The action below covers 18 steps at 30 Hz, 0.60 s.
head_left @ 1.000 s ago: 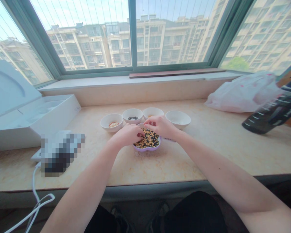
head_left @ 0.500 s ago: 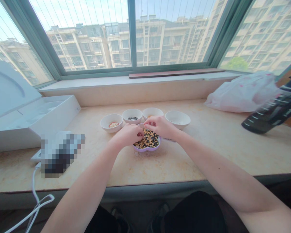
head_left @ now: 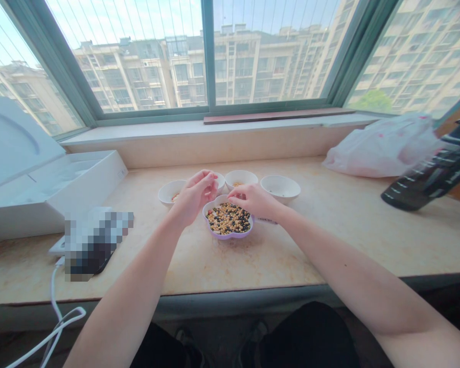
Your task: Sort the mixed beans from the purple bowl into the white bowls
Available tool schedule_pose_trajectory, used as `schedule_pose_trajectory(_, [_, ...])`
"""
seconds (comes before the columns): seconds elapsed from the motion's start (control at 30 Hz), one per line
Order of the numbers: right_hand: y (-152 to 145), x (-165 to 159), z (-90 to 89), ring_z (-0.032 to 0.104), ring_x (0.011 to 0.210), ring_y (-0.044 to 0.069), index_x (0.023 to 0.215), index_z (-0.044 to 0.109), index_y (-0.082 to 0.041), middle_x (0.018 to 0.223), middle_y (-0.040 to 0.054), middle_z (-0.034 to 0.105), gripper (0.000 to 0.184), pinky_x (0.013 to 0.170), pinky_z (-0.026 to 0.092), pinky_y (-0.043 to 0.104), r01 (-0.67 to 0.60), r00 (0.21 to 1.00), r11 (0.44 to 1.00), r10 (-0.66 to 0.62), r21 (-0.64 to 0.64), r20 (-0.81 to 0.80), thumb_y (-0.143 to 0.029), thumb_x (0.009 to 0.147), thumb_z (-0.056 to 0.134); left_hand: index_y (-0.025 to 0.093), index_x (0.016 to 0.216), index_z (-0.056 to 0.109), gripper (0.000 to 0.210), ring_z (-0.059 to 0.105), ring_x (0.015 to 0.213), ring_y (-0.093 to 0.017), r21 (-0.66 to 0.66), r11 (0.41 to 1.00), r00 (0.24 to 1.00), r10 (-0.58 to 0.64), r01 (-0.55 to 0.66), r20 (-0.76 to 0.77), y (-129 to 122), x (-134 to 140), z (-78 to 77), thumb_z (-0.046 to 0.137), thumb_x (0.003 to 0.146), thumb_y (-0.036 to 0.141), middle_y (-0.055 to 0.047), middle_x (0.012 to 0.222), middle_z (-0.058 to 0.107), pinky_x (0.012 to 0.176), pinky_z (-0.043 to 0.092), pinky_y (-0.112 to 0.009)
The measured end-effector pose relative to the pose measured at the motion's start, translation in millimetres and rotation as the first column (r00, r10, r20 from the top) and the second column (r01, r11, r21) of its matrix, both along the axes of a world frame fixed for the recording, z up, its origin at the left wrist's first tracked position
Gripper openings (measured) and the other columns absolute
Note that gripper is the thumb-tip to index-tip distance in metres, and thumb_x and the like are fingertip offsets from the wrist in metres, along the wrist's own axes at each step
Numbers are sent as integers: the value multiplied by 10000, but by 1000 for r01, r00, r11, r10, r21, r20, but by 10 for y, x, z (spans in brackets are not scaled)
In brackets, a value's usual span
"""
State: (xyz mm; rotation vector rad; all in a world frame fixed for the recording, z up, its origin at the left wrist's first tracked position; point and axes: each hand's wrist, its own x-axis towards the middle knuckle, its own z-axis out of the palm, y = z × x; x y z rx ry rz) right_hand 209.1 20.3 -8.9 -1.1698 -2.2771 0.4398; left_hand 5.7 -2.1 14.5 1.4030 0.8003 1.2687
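A purple-rimmed, petal-shaped bowl (head_left: 230, 236) holds mixed black and tan beans (head_left: 230, 219). My left hand (head_left: 196, 195) is raised over the bowl of black beans, fingers pinched together; whatever they hold is too small to make out. Over the right back edge of the purple bowl, my right hand (head_left: 255, 198) has its fingertips closed, their contents hidden. Behind stand small white bowls: the leftmost bowl (head_left: 164, 193) has reddish and pale pieces, mostly covered by my left hand. Another white bowl (head_left: 241, 175) contains tan beans, and the rightmost bowl (head_left: 287, 185) has a few small bits.
At the left are an open white box (head_left: 95, 176), a blurred-out device (head_left: 99, 245) and a white cable (head_left: 53, 291). A plastic bag (head_left: 383, 145) and a dark bottle (head_left: 425, 174) stand at the right. The counter's front edge (head_left: 245, 290) runs before my knees.
My left hand has lifted out of the purple bowl and moved up and left to the white bowls behind. My right hand has stayed nearly still.
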Motion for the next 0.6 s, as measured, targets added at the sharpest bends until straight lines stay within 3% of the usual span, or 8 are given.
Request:
schedule_pose_trajectory(0.3, [-40, -31, 21, 676, 739, 189, 881, 788, -204, 834, 52, 772, 163, 666, 458, 321, 10, 1000, 999, -9, -37, 18, -261, 908, 638, 229, 922, 635, 273, 471, 527, -86, -77, 993, 936, 106, -85, 337, 4, -175, 144, 432, 1040, 368, 39, 608, 494, 573, 438, -224])
schedule_pose_trajectory(0.47, [-54, -32, 38, 688, 781, 182, 904, 788, -195, 867, 47, 779, 180, 688, 462, 304, -2, 999, 998, 5, -68, 41, -275, 916, 627, 211, 828, 649, 295, 449, 492, -61, -91, 991, 804, -22, 95, 594, 20, -188, 157, 477, 1038, 327, 55, 587, 500, 530, 393, -204])
schedule_pose_trajectory(0.6, [-48, -26, 37, 692, 804, 183, 919, 788, -194, 891, 45, 783, 195, 690, 463, 301, -3, 999, 997, 7, -82, 48, -287, 923, 617, 218, 807, 656, 261, 439, 484, -56, -70, 986, 760, -72, 153, 646, 10, -187, 167, 538, 1015, 323, 62, 583, 491, 525, 379, -208])
